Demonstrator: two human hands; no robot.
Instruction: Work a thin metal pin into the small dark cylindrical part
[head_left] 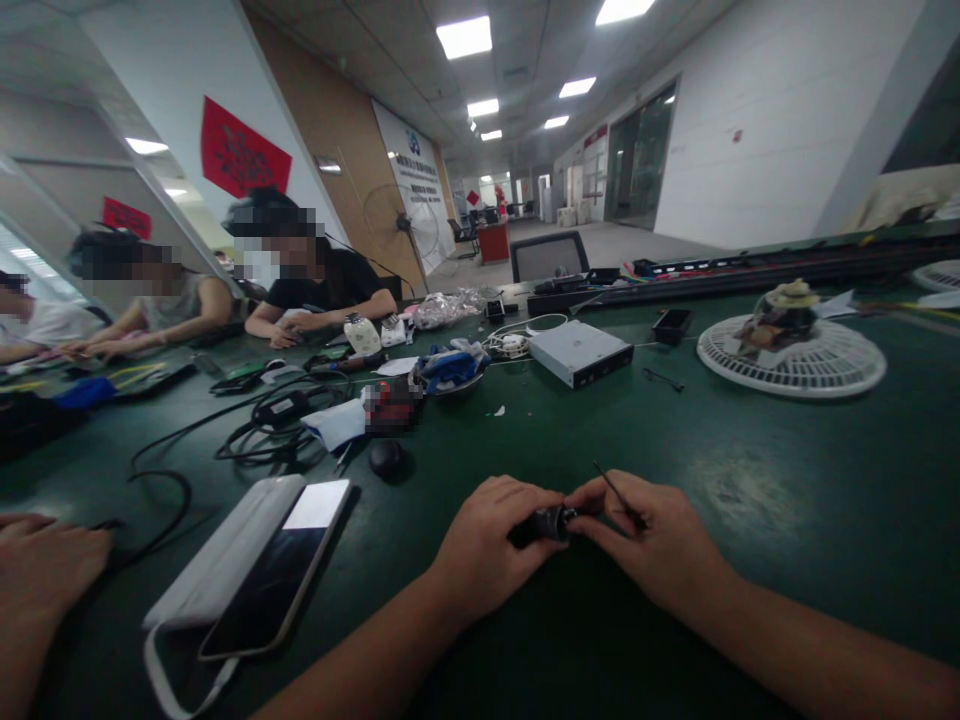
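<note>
My left hand (pixel 491 535) is closed around a small black cylindrical part (pixel 551 522), whose open end faces right. My right hand (pixel 645 535) meets it there, thumb and index finger pinched at that end on something too small to make out. A thin dark rod (pixel 611 484), perhaps a tweezer or screwdriver shaft, also sticks up out of my right hand between the fingers. Both hands are just above the green table (pixel 555 640), close to its near side. The inside of the black part is mostly hidden by my fingertips.
On the left lie a phone (pixel 281 575) and a white power bank (pixel 225 550) joined by a cable. Beyond are a black mouse (pixel 386 458), a grey disc drive (pixel 581 352) and a white fan grille (pixel 795 355). A co-worker's hand (pixel 49 560) rests far left; other people sit behind.
</note>
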